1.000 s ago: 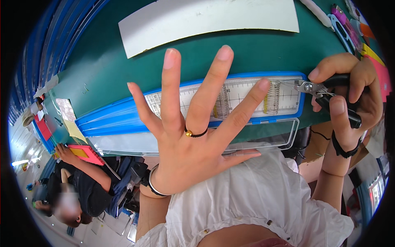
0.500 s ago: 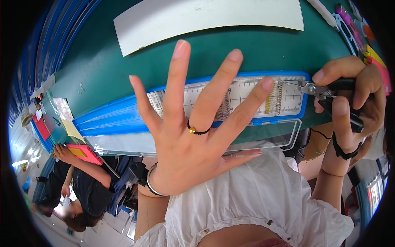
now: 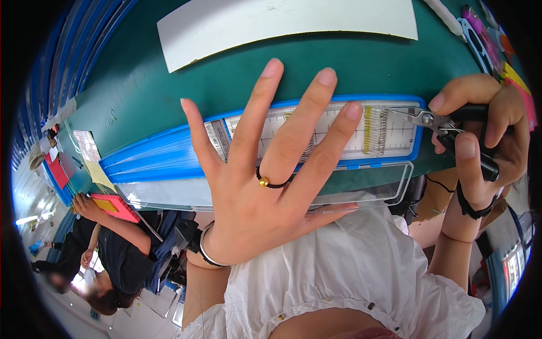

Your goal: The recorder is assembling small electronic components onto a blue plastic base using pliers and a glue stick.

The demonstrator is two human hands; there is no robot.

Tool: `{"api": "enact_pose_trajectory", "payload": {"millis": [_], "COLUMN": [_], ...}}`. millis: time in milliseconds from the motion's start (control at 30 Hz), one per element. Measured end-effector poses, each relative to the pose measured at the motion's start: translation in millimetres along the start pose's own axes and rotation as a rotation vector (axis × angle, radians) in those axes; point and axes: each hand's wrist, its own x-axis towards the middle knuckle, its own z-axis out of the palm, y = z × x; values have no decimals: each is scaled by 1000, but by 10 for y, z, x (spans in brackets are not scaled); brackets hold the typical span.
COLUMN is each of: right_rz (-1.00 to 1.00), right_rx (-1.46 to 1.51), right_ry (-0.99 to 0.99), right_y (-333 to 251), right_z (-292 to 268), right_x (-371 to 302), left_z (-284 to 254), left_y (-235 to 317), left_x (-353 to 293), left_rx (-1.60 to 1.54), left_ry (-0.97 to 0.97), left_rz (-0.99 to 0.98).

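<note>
The right hand (image 3: pixel 506 150) clasps pliers (image 3: pixel 427 119) at the right end of a blue box (image 3: pixel 152 156); left hand (image 3: pixel 254 209), splayed, spans it; green table (image 3: pixel 372 70) beyond.

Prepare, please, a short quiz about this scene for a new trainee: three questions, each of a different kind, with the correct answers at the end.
1. Which hand holds the black-handled pliers?
2. True or false: the left hand is open, with spread fingers.
3. Fill the gap: beyond the blue case, a white board lies on a ____ table.

Key:
1. The right hand.
2. True.
3. Green.
</note>
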Motion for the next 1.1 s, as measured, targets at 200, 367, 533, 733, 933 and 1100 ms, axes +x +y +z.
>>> {"api": "enact_pose_trajectory", "payload": {"millis": [200, 367, 533, 733, 933, 1100], "right_rz": [-7, -28, 1, 11, -60, -78], "right_rx": [-14, -65, -24, -53, 7, -31], "right_ry": [-30, -36, 13, -13, 5, -23], "right_y": [0, -18, -15, -12, -34, -6], "right_z": [-11, 2, -13, -1, 83, 40], "right_x": [10, 44, 6, 10, 89, 109], "left_z": [-9, -27, -8, -6, -20, -17], "left_y": [5, 24, 31, 0, -11, -20], "left_x": [8, 20, 8, 3, -1, 11], "left_rx": [-23, -24, -22, -27, -56, -53], "left_ry": [-9, -17, -2, 7, 1, -4], "left_rz": [5, 0, -1, 10, 4, 3]}}
